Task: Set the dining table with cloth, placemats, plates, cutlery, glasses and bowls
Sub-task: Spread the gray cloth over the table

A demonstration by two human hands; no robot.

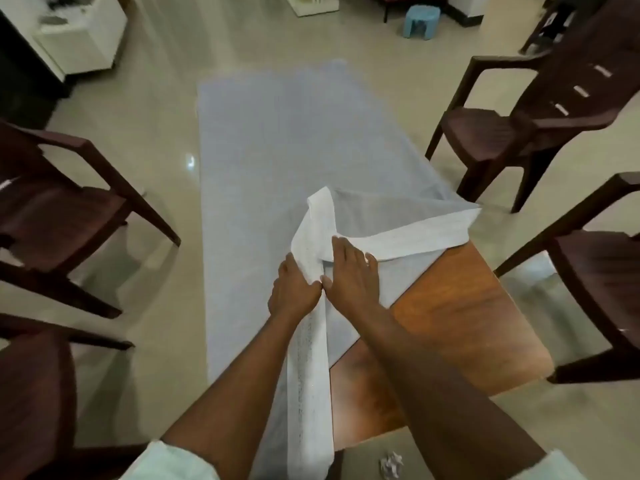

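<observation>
- Left hand (292,289) grips the white border of the cloth (277,161); right hand (349,271) presses flat on it, fingers straight, thumbs touching.
- Right of the hands, a corner of the bench (460,306) lies bare; the cloth is folded back there.
- Beyond the hands, the cloth lies spread.
- Judgement: cloth step unfinished; placemats, plates, cutlery, glasses and bowls are not in view.

Brown chairs (540,109) flank the table (460,327) on both sides. The far cloth (277,143) lies flat and bare; a folded border (398,239) crosses the near part.
</observation>
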